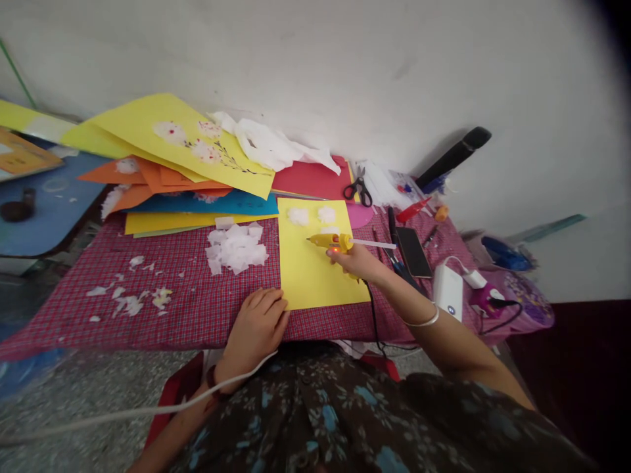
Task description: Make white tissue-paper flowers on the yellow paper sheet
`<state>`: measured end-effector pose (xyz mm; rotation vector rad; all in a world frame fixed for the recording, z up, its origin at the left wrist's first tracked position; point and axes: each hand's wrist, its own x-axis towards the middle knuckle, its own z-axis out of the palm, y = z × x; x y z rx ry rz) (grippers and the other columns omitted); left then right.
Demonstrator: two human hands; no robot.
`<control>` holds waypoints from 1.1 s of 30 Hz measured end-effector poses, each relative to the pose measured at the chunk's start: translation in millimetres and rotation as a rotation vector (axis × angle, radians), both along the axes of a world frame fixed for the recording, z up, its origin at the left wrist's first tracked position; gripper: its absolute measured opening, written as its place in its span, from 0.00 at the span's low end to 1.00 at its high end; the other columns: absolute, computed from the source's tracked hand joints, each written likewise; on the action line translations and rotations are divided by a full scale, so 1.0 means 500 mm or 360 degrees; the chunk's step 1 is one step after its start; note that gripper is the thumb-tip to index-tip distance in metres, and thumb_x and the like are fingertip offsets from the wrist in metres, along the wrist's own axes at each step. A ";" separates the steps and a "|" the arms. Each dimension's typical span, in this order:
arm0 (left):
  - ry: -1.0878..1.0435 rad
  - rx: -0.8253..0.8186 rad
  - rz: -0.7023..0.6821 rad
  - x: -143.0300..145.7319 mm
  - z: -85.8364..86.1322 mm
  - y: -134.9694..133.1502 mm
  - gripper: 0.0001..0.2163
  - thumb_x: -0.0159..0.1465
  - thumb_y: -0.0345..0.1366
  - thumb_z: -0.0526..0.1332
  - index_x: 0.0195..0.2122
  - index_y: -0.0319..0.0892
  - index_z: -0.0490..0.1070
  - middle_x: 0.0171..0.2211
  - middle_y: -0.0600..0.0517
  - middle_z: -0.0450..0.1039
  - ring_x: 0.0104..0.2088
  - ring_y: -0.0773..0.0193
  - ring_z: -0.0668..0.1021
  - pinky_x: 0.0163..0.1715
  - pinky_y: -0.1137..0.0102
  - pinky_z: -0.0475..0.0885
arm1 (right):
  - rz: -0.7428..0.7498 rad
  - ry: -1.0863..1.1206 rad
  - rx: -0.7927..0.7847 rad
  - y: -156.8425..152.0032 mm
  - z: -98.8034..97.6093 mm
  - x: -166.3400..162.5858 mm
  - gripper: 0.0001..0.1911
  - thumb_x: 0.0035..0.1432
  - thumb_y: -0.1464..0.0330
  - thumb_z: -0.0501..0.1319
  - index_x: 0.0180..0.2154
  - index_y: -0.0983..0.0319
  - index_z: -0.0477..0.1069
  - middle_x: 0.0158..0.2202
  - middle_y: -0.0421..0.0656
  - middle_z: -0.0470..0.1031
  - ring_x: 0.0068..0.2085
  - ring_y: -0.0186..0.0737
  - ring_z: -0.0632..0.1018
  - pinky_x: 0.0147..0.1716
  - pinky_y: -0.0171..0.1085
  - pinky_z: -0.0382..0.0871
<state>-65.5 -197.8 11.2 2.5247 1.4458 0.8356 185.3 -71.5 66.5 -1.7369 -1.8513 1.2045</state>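
Note:
A yellow sheet of paper (315,269) lies on the red checked cloth (162,289), with white tissue puffs (311,215) stuck near its far edge. My right hand (357,261) grips a yellow glue gun (331,242) over the sheet, nozzle pointing left, a glue stick jutting out at the right. My left hand (256,325) lies flat on the cloth, fingers spread, touching the sheet's near left corner. A pile of white tissue pieces (236,248) sits just left of the sheet.
Stacked coloured sheets (182,151) and crumpled white tissue (271,144) lie at the back. Scissors (359,188), a phone (413,251), pens, a white power bank (447,290) and cables crowd the right side. Tissue scraps (131,299) dot the left cloth. A blue table (44,210) stands left.

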 end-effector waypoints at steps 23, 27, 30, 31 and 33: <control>-0.0010 -0.0008 0.0029 0.003 0.005 -0.004 0.07 0.67 0.32 0.57 0.41 0.38 0.75 0.47 0.43 0.77 0.48 0.53 0.76 0.52 0.55 0.72 | 0.0081 0.0171 -0.0133 -0.002 0.016 0.012 0.17 0.57 0.57 0.61 0.42 0.63 0.69 0.19 0.32 0.61 0.17 0.26 0.60 0.16 0.29 0.54; -0.0003 -0.0019 0.0045 0.004 0.005 -0.004 0.08 0.67 0.31 0.57 0.41 0.39 0.75 0.47 0.43 0.77 0.48 0.53 0.76 0.52 0.54 0.71 | 0.0028 0.0148 -0.0121 -0.001 0.009 0.007 0.14 0.58 0.59 0.60 0.39 0.63 0.68 0.19 0.33 0.62 0.17 0.27 0.61 0.16 0.30 0.55; -0.0001 -0.0029 0.0037 0.004 0.004 -0.004 0.08 0.67 0.32 0.57 0.42 0.40 0.76 0.47 0.44 0.77 0.49 0.53 0.76 0.53 0.54 0.71 | -0.0022 0.0127 -0.0079 0.000 -0.003 0.003 0.15 0.57 0.58 0.60 0.40 0.62 0.68 0.21 0.34 0.64 0.18 0.28 0.63 0.16 0.30 0.57; 0.0000 -0.0027 0.0039 0.003 0.003 -0.004 0.08 0.67 0.32 0.57 0.41 0.40 0.75 0.47 0.44 0.77 0.49 0.53 0.76 0.53 0.54 0.71 | -0.0027 0.0134 -0.0055 0.000 -0.006 0.002 0.15 0.57 0.58 0.61 0.41 0.62 0.68 0.21 0.33 0.64 0.18 0.28 0.64 0.17 0.30 0.58; -0.0004 -0.0006 0.0041 0.003 0.002 -0.004 0.07 0.67 0.32 0.57 0.41 0.39 0.75 0.47 0.44 0.77 0.48 0.53 0.76 0.52 0.54 0.71 | -0.0022 0.0149 -0.0030 -0.001 -0.008 0.001 0.16 0.55 0.58 0.62 0.40 0.61 0.67 0.21 0.33 0.63 0.19 0.28 0.64 0.17 0.30 0.58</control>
